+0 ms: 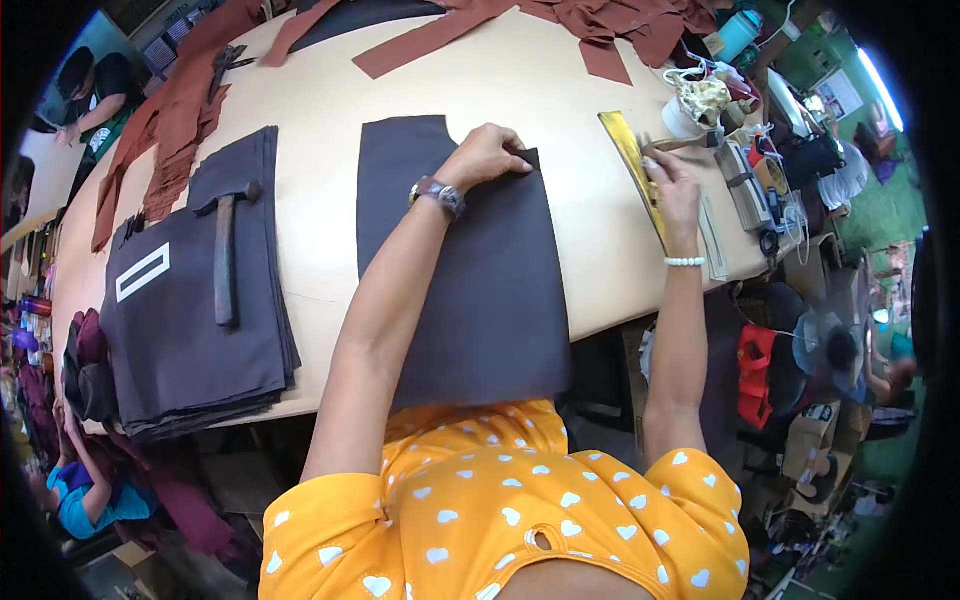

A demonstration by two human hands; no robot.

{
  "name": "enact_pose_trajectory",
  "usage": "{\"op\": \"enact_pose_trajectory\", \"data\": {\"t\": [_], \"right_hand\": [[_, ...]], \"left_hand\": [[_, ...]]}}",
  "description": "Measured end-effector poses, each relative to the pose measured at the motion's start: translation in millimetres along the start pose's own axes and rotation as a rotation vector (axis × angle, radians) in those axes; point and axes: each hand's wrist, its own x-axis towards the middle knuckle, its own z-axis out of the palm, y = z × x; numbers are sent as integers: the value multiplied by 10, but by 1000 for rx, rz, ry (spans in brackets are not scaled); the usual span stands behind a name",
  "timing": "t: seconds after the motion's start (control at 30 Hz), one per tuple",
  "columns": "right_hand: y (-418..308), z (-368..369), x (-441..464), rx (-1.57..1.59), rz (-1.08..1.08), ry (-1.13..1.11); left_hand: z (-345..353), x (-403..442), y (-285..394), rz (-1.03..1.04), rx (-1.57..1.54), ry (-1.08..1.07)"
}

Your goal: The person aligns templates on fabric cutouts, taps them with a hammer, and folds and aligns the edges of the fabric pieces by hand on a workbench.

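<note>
On the counter's (316,200) near side lies dark cloth (485,280), far-right corner pinched in the left fingers (511,139); right fingers (657,168) curl beside a gold strip (629,150), hold unclear; left, a hammer (226,250) tops a stack (180,340).

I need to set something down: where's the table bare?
The table is bare between the stacked dark pieces and the single dark panel, and between that panel and the gold strip. Crowded: its far edge, under reddish-brown cloth, and its right end, beyond the right hand.
</note>
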Motion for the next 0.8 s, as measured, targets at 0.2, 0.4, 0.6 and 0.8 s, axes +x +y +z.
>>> {"op": "enact_pose_trajectory", "data": {"t": [0.2, 0.4, 0.6, 0.8], "right_hand": [[-660, 561, -713, 588, 453, -444], [-831, 654, -940, 572, 435, -584], [-862, 615, -949, 562, 395, -636], [-908, 618, -955, 548, 367, -629]], "left_hand": [[86, -685, 15, -104, -549, -119], [74, -906, -1, -130, -643, -147], [68, -909, -32, -104, -695, -173], [55, -927, -1, -92, -703, -179]]}}
